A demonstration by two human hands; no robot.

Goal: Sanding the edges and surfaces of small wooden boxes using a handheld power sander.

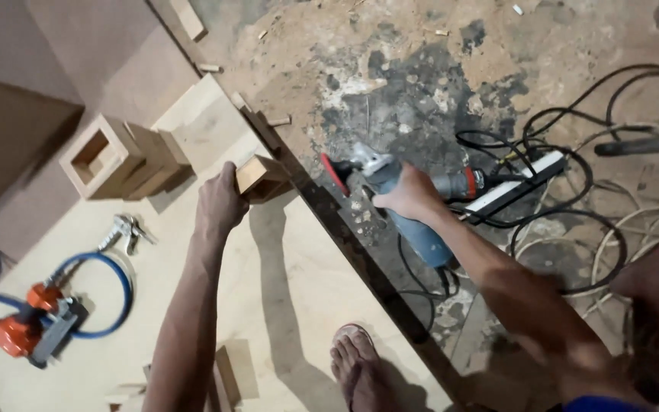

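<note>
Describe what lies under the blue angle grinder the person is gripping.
Under the angle grinder lies stained, dusty floor and a black cable. The right hand and the tool's body hide the ground directly below.

Beside the pale plywood sheet (299, 282): a blue-grey grinder (406, 206) with red disc guard, a white power strip (516, 181), black cables (573, 221).

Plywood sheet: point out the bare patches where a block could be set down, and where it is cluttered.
The plywood sheet lies bare between the left forearm and its dark right edge, and also between the blue hose and that forearm. It is crowded around the hollow wooden boxes at top left, and on the floor around the cables by the angle grinder.
</note>
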